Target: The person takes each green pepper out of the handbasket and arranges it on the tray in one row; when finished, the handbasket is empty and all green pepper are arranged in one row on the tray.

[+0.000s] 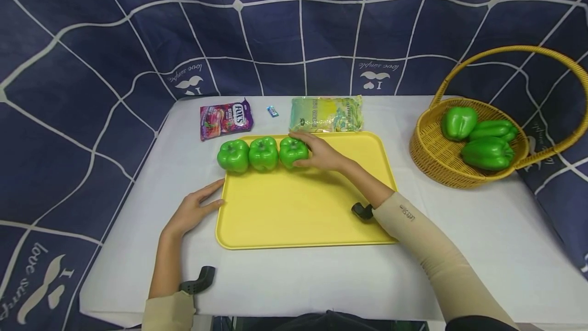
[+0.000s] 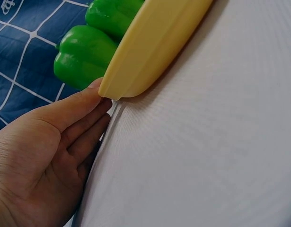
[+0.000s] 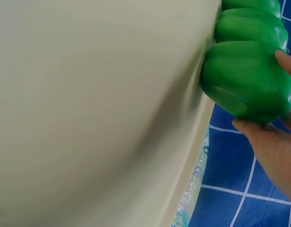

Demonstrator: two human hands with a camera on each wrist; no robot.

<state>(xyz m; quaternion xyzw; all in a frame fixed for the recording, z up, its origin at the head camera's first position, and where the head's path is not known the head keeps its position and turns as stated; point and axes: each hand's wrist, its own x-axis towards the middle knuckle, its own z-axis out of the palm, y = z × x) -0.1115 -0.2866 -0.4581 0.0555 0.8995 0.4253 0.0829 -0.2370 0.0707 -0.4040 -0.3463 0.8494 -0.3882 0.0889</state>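
Observation:
Three green bell peppers stand in a row along the tray's back left: a left one [image 1: 233, 156], a middle one [image 1: 264, 154] and a right one [image 1: 293, 151]. My right hand [image 1: 321, 152] holds the right bell pepper [image 3: 247, 80] between thumb and fingers; the right wrist view shows them on its far side. At the left edge of the yellow tray [image 1: 303, 213] is my left hand [image 1: 192, 211]. Its fingertips touch the tray rim [image 2: 136, 61], and the fingers look fairly straight in the left wrist view. Neither bell pepper seen there is held by that hand.
On the right stands a wicker basket [image 1: 424, 160] with a tall handle and several green peppers [image 1: 488, 153] in it. Behind the tray lie a purple candy bag [image 1: 225, 119], a small blue packet [image 1: 272, 111] and a green-yellow package [image 1: 326, 114]. Dark blue checked cloth [image 1: 275, 24] hangs behind.

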